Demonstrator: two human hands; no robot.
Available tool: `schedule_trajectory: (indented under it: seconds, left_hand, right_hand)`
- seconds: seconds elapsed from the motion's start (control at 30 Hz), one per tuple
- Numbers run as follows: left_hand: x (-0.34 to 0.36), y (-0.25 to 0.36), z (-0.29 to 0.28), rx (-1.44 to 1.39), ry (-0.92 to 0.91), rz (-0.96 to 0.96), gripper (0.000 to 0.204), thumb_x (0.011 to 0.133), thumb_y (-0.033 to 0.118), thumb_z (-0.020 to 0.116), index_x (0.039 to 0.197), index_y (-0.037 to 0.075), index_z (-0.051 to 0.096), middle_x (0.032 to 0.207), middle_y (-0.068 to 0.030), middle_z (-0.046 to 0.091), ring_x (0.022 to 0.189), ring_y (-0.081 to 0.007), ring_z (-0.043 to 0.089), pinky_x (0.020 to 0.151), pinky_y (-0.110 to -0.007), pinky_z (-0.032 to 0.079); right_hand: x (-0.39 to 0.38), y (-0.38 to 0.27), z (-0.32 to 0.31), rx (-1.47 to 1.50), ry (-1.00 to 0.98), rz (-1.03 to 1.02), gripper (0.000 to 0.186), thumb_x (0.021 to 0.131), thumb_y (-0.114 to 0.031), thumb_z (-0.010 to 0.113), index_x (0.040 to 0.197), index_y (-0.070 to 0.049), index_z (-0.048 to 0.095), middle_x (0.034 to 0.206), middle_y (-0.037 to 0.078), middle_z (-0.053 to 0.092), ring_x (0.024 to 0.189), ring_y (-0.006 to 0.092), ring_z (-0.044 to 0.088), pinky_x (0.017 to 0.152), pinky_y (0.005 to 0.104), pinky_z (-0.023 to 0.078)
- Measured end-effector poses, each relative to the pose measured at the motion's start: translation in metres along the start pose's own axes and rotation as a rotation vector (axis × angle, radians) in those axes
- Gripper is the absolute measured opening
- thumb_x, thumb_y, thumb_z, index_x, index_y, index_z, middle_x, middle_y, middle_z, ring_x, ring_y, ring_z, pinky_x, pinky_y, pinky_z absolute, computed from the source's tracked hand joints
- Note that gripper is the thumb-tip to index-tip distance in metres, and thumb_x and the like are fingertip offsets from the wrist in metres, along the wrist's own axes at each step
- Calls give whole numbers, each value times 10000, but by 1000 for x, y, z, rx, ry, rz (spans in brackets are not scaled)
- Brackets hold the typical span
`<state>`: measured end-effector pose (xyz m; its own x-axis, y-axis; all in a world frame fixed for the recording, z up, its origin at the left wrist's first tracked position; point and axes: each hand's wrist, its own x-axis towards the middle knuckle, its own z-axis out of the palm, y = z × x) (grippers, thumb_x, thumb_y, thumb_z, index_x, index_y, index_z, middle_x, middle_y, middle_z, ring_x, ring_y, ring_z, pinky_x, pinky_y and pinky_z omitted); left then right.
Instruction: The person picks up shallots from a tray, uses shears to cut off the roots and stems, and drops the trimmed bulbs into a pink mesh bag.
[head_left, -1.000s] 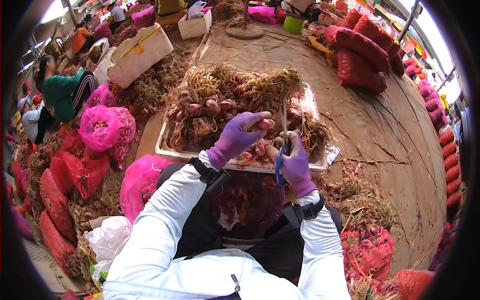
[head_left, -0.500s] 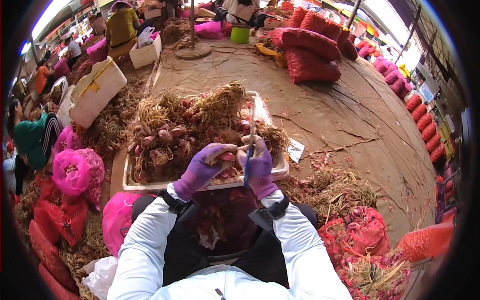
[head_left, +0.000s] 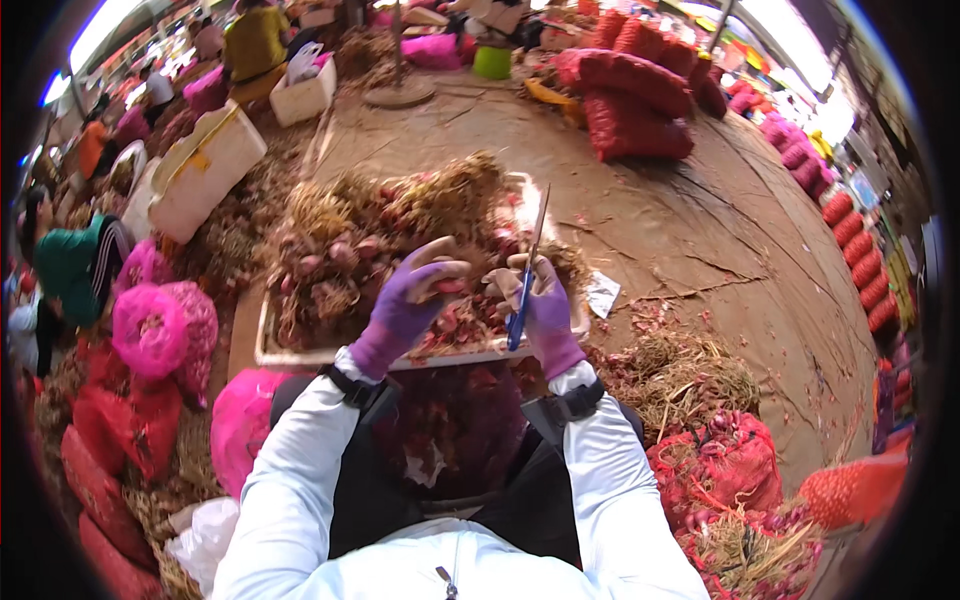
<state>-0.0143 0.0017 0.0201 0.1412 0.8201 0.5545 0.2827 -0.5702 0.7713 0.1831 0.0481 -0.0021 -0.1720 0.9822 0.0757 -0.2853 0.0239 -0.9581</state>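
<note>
My left hand (head_left: pixel 408 300), in a purple glove with pale fingertips, is over the near part of a white foam tray (head_left: pixel 310 357). Its fingers are spread apart, with a reddish shallot (head_left: pixel 450 286) by the fingertips; whether they touch it I cannot make out. My right hand (head_left: pixel 540 305), gloved alike, grips a blue-handled knife (head_left: pixel 519 318) whose long thin blade points up and away. A heap of shallots with dry roots and stalks (head_left: pixel 400 205) fills most of the tray. Loose skins and bulbs lie at its near side.
Dry stalks (head_left: pixel 680 385) and red net bags of shallots (head_left: pixel 725 460) lie to the right. Pink net bags (head_left: pixel 150 330) stand at the left, beside a seated person in green (head_left: pixel 75 265). White foam boxes (head_left: pixel 210 175) and full red sacks (head_left: pixel 635 120) stand farther off.
My hands have moved apart; the left one has loosened from the shallot it held and its fingers have spread. My right hand has shifted right with the knife, now tilted.
</note>
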Motion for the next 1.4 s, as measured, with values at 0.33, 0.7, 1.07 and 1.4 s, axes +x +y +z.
schedule_trajectory:
  seconds: [0.33, 0.7, 1.07, 1.4]
  left_hand:
    - [4, 2, 9, -140, -135, 183, 293, 806, -38, 652, 1076, 75, 629, 1369, -156, 480, 1252, -279, 496, 963, -336, 450]
    - [-3, 0, 0, -865, -162, -262, 648, 765, -63, 502, 1402, -1, 399, 1144, -54, 583, 901, -98, 543, 813, -203, 456]
    - [-4, -8, 6, -797, -156, -325, 564, 813, -35, 543, 1368, -20, 438, 1143, -64, 595, 996, -115, 578, 850, -235, 474]
    - [-10, -18, -1, -773, -122, -452, 505, 839, -135, 465, 1329, -13, 481, 1167, -75, 616, 1037, -120, 589, 920, -250, 461]
  right_hand:
    - [-26, -9, 24, 257, -261, 220, 357, 854, -49, 637, 1184, -42, 500, 1009, 68, 645, 812, 137, 658, 663, 258, 557]
    - [-39, -28, 39, 257, -216, 201, 382, 816, 23, 661, 1162, -20, 507, 973, 74, 642, 779, 150, 659, 670, 258, 543]
    - [-26, -1, 27, 7, -177, -14, 385, 773, 81, 565, 1145, -13, 527, 938, -7, 582, 770, 54, 536, 663, 178, 459]
    - [-33, 8, 23, -65, -204, -2, 459, 774, 78, 562, 1223, 0, 506, 969, -9, 577, 779, 51, 523, 741, 188, 456]
